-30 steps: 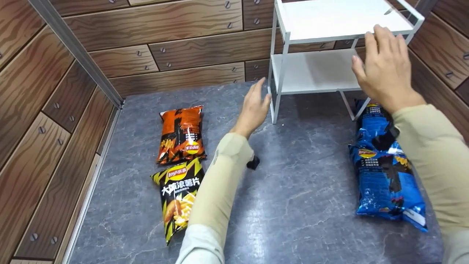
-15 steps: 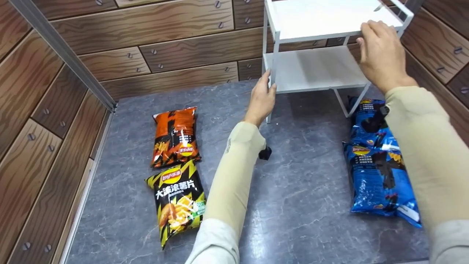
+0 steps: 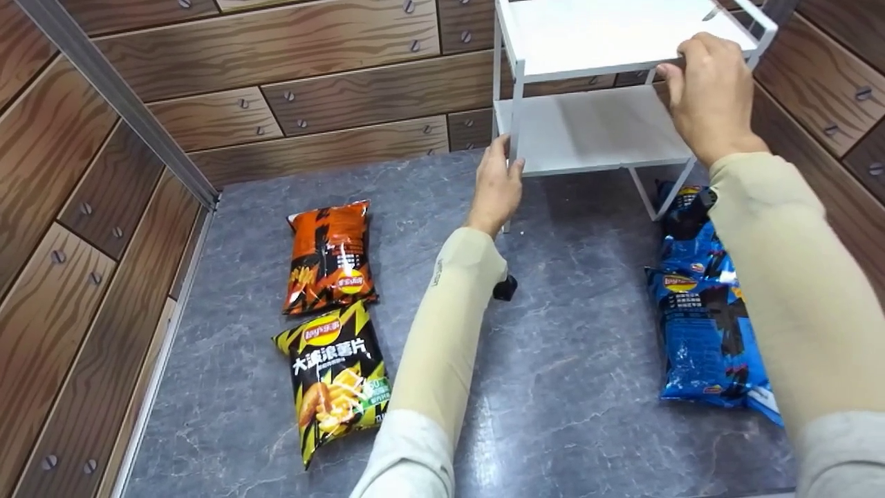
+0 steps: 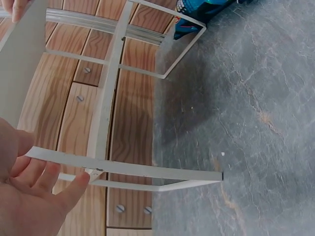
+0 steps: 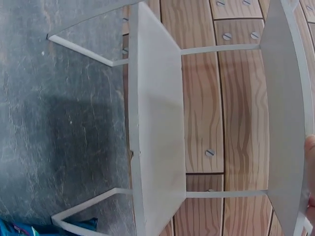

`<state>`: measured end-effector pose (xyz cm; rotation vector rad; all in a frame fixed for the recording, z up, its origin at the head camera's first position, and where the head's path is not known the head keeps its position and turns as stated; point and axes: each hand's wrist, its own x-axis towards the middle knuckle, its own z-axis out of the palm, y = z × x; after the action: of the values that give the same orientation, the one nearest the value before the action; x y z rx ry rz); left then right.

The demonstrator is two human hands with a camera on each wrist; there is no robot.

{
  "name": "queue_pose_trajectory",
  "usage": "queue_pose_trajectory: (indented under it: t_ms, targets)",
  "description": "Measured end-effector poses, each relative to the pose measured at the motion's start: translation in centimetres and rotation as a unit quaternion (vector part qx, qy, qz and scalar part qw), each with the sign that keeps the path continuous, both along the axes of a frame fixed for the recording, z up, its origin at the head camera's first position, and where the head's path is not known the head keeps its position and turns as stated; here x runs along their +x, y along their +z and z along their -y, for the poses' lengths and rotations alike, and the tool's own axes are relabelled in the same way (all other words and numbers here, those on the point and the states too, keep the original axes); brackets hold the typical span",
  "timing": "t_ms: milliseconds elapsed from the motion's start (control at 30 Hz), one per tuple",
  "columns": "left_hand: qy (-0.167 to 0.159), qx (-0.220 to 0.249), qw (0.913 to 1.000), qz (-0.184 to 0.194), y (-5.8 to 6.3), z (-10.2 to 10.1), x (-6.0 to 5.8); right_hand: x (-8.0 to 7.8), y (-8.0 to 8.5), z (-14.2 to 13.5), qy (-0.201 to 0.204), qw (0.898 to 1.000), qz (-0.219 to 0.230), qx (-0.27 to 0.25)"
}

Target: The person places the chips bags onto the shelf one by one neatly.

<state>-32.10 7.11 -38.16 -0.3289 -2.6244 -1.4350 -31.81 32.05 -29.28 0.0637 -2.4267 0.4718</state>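
A white two-tier shelf rack (image 3: 601, 128) with thin metal legs stands against the back wall. My left hand (image 3: 496, 194) grips its front left post at about lower-shelf height. In the left wrist view, the fingers (image 4: 74, 192) bend round that post (image 4: 147, 169), with the thumb on the other side. Farther right, my right hand (image 3: 719, 100) holds the front edge of the top shelf near its right corner, fingertips over the edge and thumb below. Only a small part of the right hand (image 5: 310, 172) shows in the right wrist view, at the shelf edge.
On the grey floor (image 3: 574, 360) at left lie an orange chip bag (image 3: 332, 256) and a black-and-yellow chip bag (image 3: 339, 380). Blue chip bags (image 3: 702, 339) lie at right, partly behind my right arm. Wood-patterned walls (image 3: 373, 90) enclose the back and sides.
Both hands were raised apart from the rack; the left moved onto its left post and the right came down onto the top shelf's front edge. The head view shifted slightly.
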Motion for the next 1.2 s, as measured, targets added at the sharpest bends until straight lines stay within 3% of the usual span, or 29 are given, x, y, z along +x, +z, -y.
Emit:
queue_pose_trajectory:
  t_ms: [433,633,900,1200]
  targets:
    - [-0.013,0.006,0.9991,-0.040,0.2,0.8,0.3,0.2,-0.1,0.2,-0.017,1.000,0.002,-0.007]
    - [-0.008,-0.006,0.9979,-0.064,-0.1,2.1,0.4,0.5,-0.3,1.0,-0.007,1.000,-0.004,0.006]
    - [0.006,-0.011,0.9974,-0.071,0.0,4.2,0.8,1.1,-0.4,2.3,0.016,0.999,-0.033,0.026]
    - [-0.010,-0.012,0.9956,-0.092,0.1,6.3,1.5,2.3,-1.0,3.0,0.032,0.997,-0.064,0.038]
